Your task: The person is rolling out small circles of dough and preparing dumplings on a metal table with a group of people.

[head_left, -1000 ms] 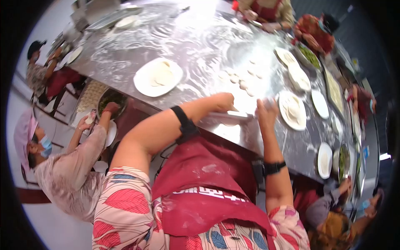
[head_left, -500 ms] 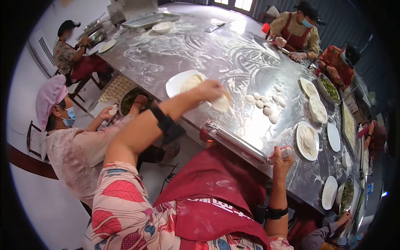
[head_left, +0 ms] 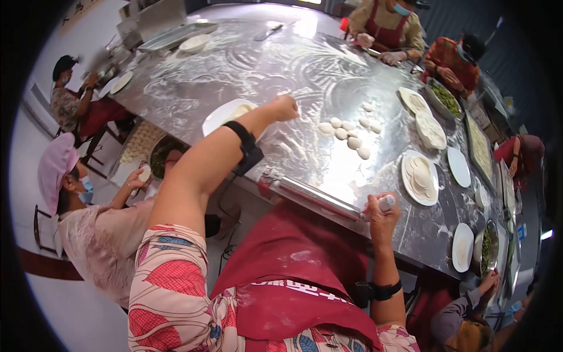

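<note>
My left hand (head_left: 284,108) is over the steel table with its fingers curled closed; I see nothing in them. Beside its wrist is a white plate (head_left: 213,119) with a round dough wrapper (head_left: 239,110), partly covered by my forearm. My right hand (head_left: 382,212) grips one handle of a metal rolling pin (head_left: 319,195) that lies along the near table edge. Several small flattened dough pieces (head_left: 353,142) lie on the floured surface between my hands. Right of them, a white plate (head_left: 409,182) bears a pile of round wrappers (head_left: 421,177).
A co-worker in a pink cap (head_left: 56,167) sits close on my left, holding a wrapper by a bowl of green filling (head_left: 158,167). Other people work around the floured table (head_left: 234,76). More plates (head_left: 459,167) and filling bowls (head_left: 444,100) stand on the right.
The dough wrapper that hung from my left hand is no longer seen there, and that hand has closed. My right hand stays on the rolling pin. The whole view has shifted slightly.
</note>
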The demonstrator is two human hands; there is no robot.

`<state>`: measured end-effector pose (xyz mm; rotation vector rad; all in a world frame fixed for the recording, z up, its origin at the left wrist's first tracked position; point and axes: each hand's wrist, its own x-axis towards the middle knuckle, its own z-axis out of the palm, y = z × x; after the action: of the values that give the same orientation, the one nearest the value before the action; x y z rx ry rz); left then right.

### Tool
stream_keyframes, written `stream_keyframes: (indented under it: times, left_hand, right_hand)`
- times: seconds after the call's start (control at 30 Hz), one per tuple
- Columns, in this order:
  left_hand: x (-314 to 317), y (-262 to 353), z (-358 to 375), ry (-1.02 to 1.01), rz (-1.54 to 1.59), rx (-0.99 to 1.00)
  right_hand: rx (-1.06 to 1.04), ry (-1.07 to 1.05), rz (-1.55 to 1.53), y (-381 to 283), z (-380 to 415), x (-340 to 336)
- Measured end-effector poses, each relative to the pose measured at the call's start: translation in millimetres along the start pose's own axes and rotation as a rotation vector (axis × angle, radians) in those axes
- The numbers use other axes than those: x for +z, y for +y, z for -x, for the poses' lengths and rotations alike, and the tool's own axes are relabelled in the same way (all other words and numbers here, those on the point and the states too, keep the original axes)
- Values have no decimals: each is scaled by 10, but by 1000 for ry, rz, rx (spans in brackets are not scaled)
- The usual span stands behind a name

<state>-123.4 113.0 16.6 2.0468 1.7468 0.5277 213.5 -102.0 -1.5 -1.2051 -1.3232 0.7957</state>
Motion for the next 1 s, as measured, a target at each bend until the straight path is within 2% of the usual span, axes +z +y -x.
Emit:
stream_keyframes:
  times: [0.1, 0.2, 0.3, 0.33, 0.43, 0.47, 0.57, 0.6, 0.7, 0.73, 0.83, 0.9, 0.93, 1.0]
  left_hand:
    - [376, 498, -87, -107, -102, 19]
    - [663, 718, -220, -49, -131, -92]
    - [757, 885, -197, 84, -312, -99]
    - [747, 913, -223, 40, -307, -120]
    - [638, 1019, -205, -62, -227, -53]
    - [631, 1112, -114, 11, -214, 57]
    - [553, 1286, 229, -178, 343, 308]
    - [656, 1222, 290, -108, 156, 405]
    - [818, 1162, 330, -336, 462, 319]
    - [780, 1257, 433, -328, 573, 267]
    - [815, 1331, 687, -460, 677, 107]
    - [856, 1288, 813, -392, 272, 238]
    - [900, 1235, 830, -378, 273, 239]
    - [944, 1146, 846, -366, 286, 219]
  right_hand:
    - [26, 11, -49, -40, 13, 23]
    - [48, 2, -65, -48, 25, 11]
    - [53, -1, -65, -44, 25, 3]
    - [77, -5, -72, -71, 24, 7]
    - [76, -2, -56, -34, 28, -5]
    - [67, 0, -50, -49, 31, -9]
    - [81, 25, -52, -92, 57, 59]
    - [112, 43, -54, -90, 60, 80]
    - [73, 10, -5, -106, 18, -11]
    - [88, 10, -39, -86, 31, -7]
    - [92, -1, -28, -95, 73, -9]
    - [33, -14, 10, -88, 85, -27]
    - [11, 3, 120, -78, 83, -42]
    - [-108, 14, 9, 17, 13, 2]
